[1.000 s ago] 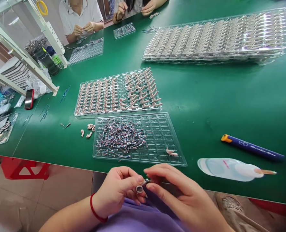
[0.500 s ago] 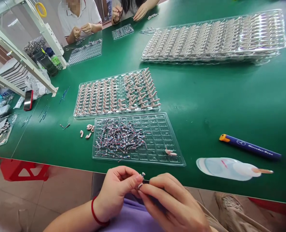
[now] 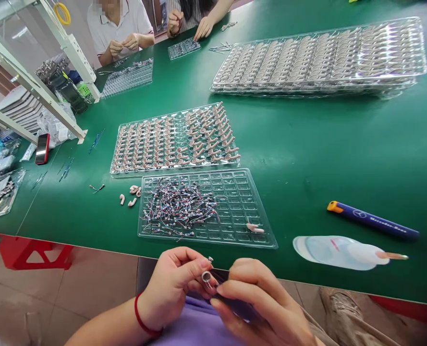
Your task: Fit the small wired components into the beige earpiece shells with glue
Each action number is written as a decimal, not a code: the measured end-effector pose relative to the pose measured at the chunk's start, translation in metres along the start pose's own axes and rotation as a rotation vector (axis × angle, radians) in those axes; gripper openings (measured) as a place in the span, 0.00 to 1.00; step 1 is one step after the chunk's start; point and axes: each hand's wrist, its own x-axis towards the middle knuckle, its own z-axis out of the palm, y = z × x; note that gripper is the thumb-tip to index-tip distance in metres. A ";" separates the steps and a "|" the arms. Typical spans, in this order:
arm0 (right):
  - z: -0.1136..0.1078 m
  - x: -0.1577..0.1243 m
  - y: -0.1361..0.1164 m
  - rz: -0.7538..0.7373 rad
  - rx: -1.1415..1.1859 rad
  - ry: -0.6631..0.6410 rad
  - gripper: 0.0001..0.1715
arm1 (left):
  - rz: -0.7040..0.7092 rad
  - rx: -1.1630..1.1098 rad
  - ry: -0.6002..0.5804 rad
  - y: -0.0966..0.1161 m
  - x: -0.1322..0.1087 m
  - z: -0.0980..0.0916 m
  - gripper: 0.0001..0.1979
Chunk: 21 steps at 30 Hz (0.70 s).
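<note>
My left hand (image 3: pixel 173 283), with a red cord at the wrist, pinches a small earphone shell (image 3: pixel 206 277) whose round opening faces up. A tiny silvery part (image 3: pixel 210 260) sticks out above the same fingertips. Close by on the right, my right hand (image 3: pixel 263 302) has its thumb and forefinger nearly together at thin wire ends by the shell; what lies between them is too small to make out. Beyond both hands is a clear tray (image 3: pixel 231 235) with a heap of small wired parts (image 3: pixel 180 204) and a few pinkish shells (image 3: pixel 254 228).
Behind stands a tray of pinkish shells (image 3: pixel 144 144); stacked filled trays (image 3: pixel 317 57) lie farther right. A squeeze bottle (image 3: pixel 339 252) and a blue-and-orange box cutter (image 3: pixel 373 220) lie at right. Loose shells (image 3: pixel 132 202) sit left of the tray. Two people work across the table.
My right fingertips have drawn slightly away from the left ones, and the shell's round opening now shows. Across the table, one person's hand has moved to the small tray.
</note>
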 end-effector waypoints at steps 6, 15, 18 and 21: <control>0.006 0.000 0.001 -0.068 -0.092 -0.005 0.13 | 0.033 -0.002 -0.001 0.000 0.000 0.001 0.19; -0.010 0.003 0.011 0.215 0.095 -0.006 0.12 | 0.044 0.125 -0.058 -0.001 -0.001 -0.010 0.19; -0.011 0.005 0.015 0.257 0.191 -0.100 0.11 | 0.060 0.155 -0.078 -0.003 -0.002 -0.013 0.18; -0.010 0.005 0.014 0.300 0.272 -0.108 0.09 | 0.053 0.171 -0.113 -0.004 -0.003 -0.015 0.17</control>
